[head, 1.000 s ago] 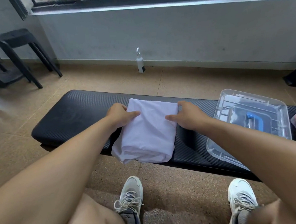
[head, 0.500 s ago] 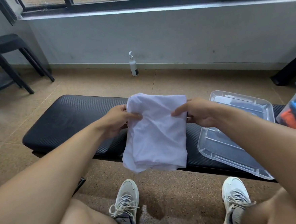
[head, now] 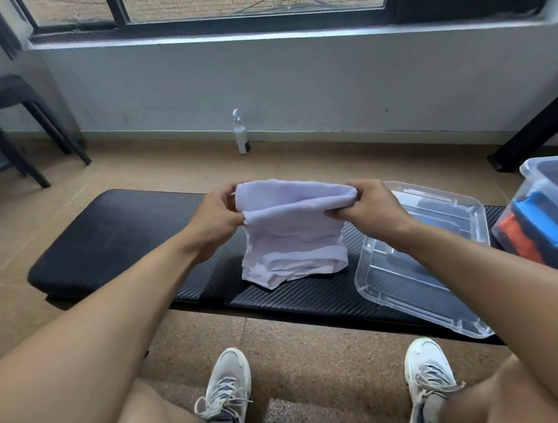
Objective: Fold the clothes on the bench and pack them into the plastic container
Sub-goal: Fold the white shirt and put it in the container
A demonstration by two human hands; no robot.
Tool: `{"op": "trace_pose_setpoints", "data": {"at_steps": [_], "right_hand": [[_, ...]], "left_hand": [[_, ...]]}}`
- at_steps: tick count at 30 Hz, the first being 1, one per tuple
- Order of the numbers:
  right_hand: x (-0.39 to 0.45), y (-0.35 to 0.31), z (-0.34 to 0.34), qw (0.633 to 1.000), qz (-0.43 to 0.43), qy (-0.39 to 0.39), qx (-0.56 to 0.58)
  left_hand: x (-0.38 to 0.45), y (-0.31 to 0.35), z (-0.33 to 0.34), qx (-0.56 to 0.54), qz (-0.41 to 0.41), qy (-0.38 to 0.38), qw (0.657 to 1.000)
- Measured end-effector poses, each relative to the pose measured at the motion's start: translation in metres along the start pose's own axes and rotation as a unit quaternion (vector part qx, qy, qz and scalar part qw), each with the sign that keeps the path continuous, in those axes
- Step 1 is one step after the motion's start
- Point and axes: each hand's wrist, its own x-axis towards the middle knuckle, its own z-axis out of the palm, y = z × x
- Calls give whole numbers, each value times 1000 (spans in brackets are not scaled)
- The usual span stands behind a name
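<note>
A folded white garment (head: 292,236) hangs above the black padded bench (head: 114,239), its lower edge near the bench top. My left hand (head: 217,220) pinches its upper left corner and my right hand (head: 373,209) pinches its upper right corner. At the far right a clear plastic container (head: 532,173) holds blue and orange folded clothes (head: 543,226). Its clear lid (head: 408,285) lies upside down on the bench just right of the garment, under my right forearm.
A white pump bottle (head: 241,138) stands on the floor by the wall. A black stool (head: 4,128) is at the far left and a black table leg (head: 536,127) at the far right. My two white sneakers (head: 227,390) rest on the floor before the bench.
The garment lay flat on the bench with both hands on its far corners. Both hands have gripped those corners and lifted it upright, off the bench's front edge.
</note>
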Motion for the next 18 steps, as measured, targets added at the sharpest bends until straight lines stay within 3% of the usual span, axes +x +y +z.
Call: {"op": "trace_pose_setpoints", "data": {"at_steps": [5,10,13,18], "right_hand": [[-15,-5,-6,989,-62,-84,-107],[-19,-2,-3,950,-165,-95,-247],[-18,-3,3,939,-181,-40,-290],[-12,-8,7,955,-155,101,-232]], "left_hand": [[-13,-5,-12,97,-13,-29,995],[-21,-5,-12,109,-25,-32,993],[-23,-2,-8,124,-13,-5,992],[-23,-1,8,144,46,121,981]]}}
